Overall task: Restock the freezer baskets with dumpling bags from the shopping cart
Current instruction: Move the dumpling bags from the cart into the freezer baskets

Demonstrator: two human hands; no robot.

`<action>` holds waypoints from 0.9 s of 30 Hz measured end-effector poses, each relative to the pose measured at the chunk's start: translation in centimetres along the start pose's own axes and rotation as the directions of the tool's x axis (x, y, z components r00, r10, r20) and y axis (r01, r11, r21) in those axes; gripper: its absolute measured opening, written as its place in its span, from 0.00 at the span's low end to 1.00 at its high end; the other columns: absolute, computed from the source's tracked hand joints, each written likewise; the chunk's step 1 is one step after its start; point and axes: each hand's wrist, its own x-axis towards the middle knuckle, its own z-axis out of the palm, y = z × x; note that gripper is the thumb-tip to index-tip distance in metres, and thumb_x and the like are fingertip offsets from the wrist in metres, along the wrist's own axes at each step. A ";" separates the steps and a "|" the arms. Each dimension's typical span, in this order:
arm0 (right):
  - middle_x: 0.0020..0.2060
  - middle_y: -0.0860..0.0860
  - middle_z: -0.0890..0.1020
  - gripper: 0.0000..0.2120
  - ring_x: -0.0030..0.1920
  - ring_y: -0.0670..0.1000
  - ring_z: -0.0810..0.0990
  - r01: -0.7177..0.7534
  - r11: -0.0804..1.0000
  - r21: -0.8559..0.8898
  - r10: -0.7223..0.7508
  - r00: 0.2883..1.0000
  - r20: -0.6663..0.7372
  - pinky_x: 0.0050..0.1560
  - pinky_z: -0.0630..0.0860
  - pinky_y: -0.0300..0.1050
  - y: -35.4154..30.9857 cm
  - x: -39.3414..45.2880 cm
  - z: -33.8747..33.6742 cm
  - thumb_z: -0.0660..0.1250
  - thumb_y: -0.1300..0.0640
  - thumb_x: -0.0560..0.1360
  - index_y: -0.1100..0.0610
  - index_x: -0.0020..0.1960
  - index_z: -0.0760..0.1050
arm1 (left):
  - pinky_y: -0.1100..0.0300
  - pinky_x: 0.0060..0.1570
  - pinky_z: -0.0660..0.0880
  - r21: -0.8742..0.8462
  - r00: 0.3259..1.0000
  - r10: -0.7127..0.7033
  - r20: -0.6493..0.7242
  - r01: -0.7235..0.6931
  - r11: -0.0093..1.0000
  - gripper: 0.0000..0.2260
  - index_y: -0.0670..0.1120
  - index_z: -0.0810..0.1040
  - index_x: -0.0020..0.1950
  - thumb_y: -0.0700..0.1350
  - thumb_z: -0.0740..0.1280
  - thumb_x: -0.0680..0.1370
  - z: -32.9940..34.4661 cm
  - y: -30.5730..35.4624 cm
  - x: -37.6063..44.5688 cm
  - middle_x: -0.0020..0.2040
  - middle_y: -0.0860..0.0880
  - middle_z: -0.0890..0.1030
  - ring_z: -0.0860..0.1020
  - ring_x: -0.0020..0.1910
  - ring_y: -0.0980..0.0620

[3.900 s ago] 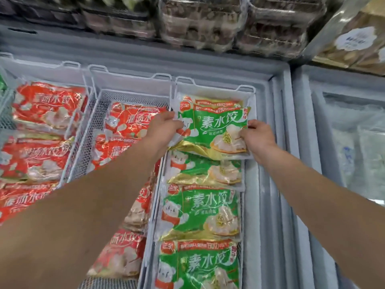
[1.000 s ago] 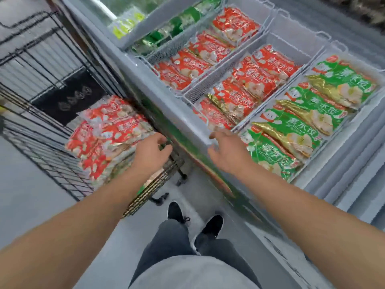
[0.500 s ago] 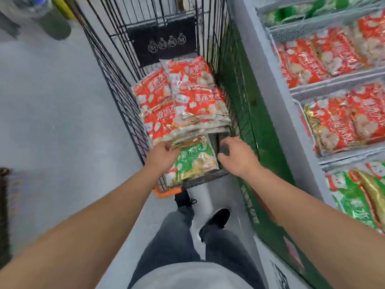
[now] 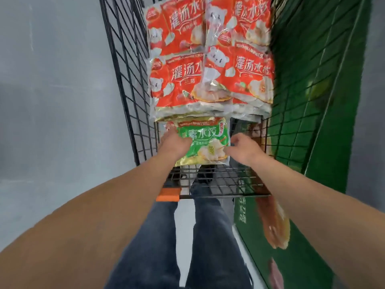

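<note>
The green dumpling bag (image 4: 203, 142) lies flat at the near end of the shopping cart (image 4: 129, 65), just ahead of the cart's near wall, with its far edge tucked beneath the stack of red dumpling bags (image 4: 210, 59) that fills the rest of the cart floor. Being the one green bag at this end, and the closest to the person, it is the natural one to take now.

The left hand (image 4: 175, 143) lies over the bag's left edge, its fingers reaching onto or round the film; whether they have closed on it cannot be told, since the back of the hand hides them. The right hand (image 4: 242, 148) sits at the bag's right edge, fingers loosely curled toward the corner and seemingly only touching it. A hand at each side suits a limp, lumpy bag, which would sag or slide if lifted by one corner.

The freezer front (image 4: 325, 126), green, stands just to the right of the cart, so the carry should be short. The overlapping red stack may drag forward as the bag comes free.
</note>
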 end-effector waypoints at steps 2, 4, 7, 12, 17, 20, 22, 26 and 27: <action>0.68 0.56 0.72 0.30 0.64 0.55 0.73 -0.050 0.998 0.037 0.049 0.998 0.032 0.51 0.67 0.42 0.2 2.5 0.6 0.68 0.50 0.77 0.59 0.74 0.63 | 0.53 0.71 0.65 -0.030 0.999 -0.044 0.010 0.045 0.999 0.33 0.47 0.55 0.80 0.52 0.64 0.78 1.1 -0.1 1.5 0.78 0.43 0.62 0.64 0.74 0.42; 0.69 0.57 0.71 0.32 0.66 0.56 0.72 -0.104 0.989 0.106 0.101 0.994 0.039 0.53 0.67 0.42 0.2 4.6 1.4 0.68 0.52 0.77 0.61 0.75 0.60 | 0.52 0.71 0.65 -0.051 0.998 -0.058 -0.006 0.057 0.997 0.34 0.48 0.55 0.80 0.52 0.65 0.78 1.9 -0.3 2.7 0.79 0.45 0.61 0.64 0.75 0.43; 0.67 0.58 0.72 0.33 0.64 0.57 0.73 -0.207 0.939 0.274 0.201 0.978 0.050 0.55 0.69 0.43 0.4 7.1 2.8 0.69 0.53 0.77 0.63 0.75 0.60 | 0.57 0.59 0.71 -0.038 0.998 -0.064 -0.028 0.063 0.997 0.31 0.48 0.60 0.79 0.51 0.66 0.78 2.6 -0.7 3.8 0.75 0.46 0.68 0.72 0.68 0.46; 0.54 0.57 0.80 0.18 0.51 0.55 0.79 -0.227 0.904 0.362 0.238 0.971 0.016 0.56 0.78 0.50 1.0 9.0 4.0 0.68 0.52 0.77 0.61 0.61 0.74 | 0.59 0.52 0.71 -0.015 0.994 -0.022 -0.103 0.021 1.000 0.25 0.47 0.67 0.74 0.48 0.66 0.77 3.2 -1.2 4.4 0.67 0.47 0.75 0.76 0.58 0.48; 0.54 0.56 0.82 0.11 0.53 0.57 0.81 -0.193 0.918 0.345 0.216 0.976 -0.028 0.59 0.79 0.54 1.5 8.8 3.6 0.66 0.56 0.78 0.59 0.57 0.78 | 0.58 0.46 0.71 -0.033 0.994 -0.026 -0.109 0.023 0.999 0.20 0.49 0.72 0.69 0.48 0.65 0.77 3.5 -1.2 4.8 0.59 0.48 0.77 0.77 0.51 0.49; 0.56 0.59 0.80 0.15 0.56 0.60 0.80 -0.287 0.897 0.336 0.352 0.924 -0.151 0.53 0.77 0.49 3.3 8.7 2.1 0.64 0.57 0.79 0.64 0.63 0.75 | 0.55 0.59 0.72 -0.034 0.985 -0.035 -0.171 0.029 0.999 0.25 0.46 0.68 0.72 0.48 0.66 0.76 4.2 -1.5 5.7 0.67 0.45 0.72 0.73 0.64 0.44; 0.55 0.58 0.80 0.15 0.53 0.59 0.80 -0.341 0.858 0.385 0.426 0.891 -0.160 0.48 0.77 0.48 4.7 8.7 1.5 0.64 0.58 0.79 0.63 0.63 0.74 | 0.52 0.65 0.70 -0.057 0.972 -0.106 -0.208 0.096 0.994 0.27 0.42 0.64 0.74 0.46 0.66 0.77 4.5 -1.8 6.5 0.71 0.42 0.68 0.70 0.68 0.42; 0.49 0.56 0.83 0.07 0.49 0.57 0.82 -0.336 0.791 0.512 0.437 0.895 -0.088 0.54 0.81 0.60 6.4 8.8 1.5 0.67 0.62 0.73 0.57 0.51 0.76 | 0.54 0.53 0.73 -0.073 0.976 -0.195 -0.101 0.188 0.979 0.22 0.39 0.69 0.72 0.43 0.64 0.79 5.8 -2.1 8.3 0.69 0.39 0.72 0.75 0.64 0.41; 0.49 0.56 0.83 0.08 0.49 0.57 0.82 -0.336 0.776 0.533 0.439 0.895 -0.074 0.55 0.81 0.60 6.6 8.8 1.5 0.68 0.62 0.72 0.57 0.50 0.76 | 0.55 0.50 0.74 -0.092 0.976 -0.203 -0.078 0.196 0.976 0.20 0.39 0.70 0.70 0.43 0.64 0.79 6.1 -1.9 8.4 0.66 0.39 0.75 0.77 0.61 0.42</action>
